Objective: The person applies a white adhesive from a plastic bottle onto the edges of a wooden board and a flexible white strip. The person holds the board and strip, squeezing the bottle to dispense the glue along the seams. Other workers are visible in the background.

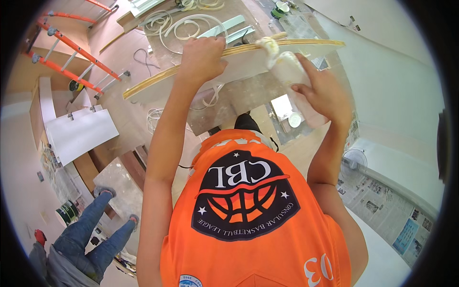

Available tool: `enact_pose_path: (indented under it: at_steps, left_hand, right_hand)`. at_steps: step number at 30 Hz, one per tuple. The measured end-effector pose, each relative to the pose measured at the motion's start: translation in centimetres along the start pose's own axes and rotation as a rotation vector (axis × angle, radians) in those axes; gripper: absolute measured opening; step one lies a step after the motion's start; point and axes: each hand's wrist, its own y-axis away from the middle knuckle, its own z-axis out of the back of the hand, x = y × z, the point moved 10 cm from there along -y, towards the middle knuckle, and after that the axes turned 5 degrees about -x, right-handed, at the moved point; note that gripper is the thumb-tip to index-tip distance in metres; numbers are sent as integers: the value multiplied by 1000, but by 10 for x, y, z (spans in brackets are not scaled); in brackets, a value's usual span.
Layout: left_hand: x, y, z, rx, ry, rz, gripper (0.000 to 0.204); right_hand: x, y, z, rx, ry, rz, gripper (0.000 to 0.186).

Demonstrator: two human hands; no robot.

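Observation:
My left hand [201, 60] is closed over the top edge of a long white board [150, 88] with a yellowish layered edge, held crosswise in front of me. My right hand [322, 93] is closed round a white, partly blurred object [287, 69], perhaps a bottle or container, at the board's right part. Its upper end, a cream-coloured lump, touches or overlaps the board's edge; I cannot tell which. Both my forearms rise either side of my orange sleeveless shirt.
An orange ladder [69, 50] lies upper left, white panels [81, 134] below it. Coiled pale strips [191, 26] and a can [279, 9] sit beyond the board. A person's jeans-clad legs [86, 234] are lower left, a fan [354, 160] right.

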Motion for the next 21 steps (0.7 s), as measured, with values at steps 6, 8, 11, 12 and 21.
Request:
enact_pose_path:
  at_steps: [6, 8, 11, 12, 21]
  left_hand:
    - [-6, -3, 1, -114, -20, -52, 34]
    - [-9, -4, 0, -136, -30, -58, 32]
    - [-11, -4, -7, -71, -13, -3, 31]
    - [-10, -4, -6, -83, -6, -5, 31]
    - [-8, -2, -9, -94, 43, -3, 29]
  right_hand:
    - [6, 4, 4, -115, 26, 44, 67]
    - [6, 5, 4, -99, 44, 29, 68]
    - [23, 8, 0, 28, 45, 21, 71]
    - [22, 8, 0, 27, 55, 8, 71]
    - [19, 12, 5, -37, 64, 35, 68]
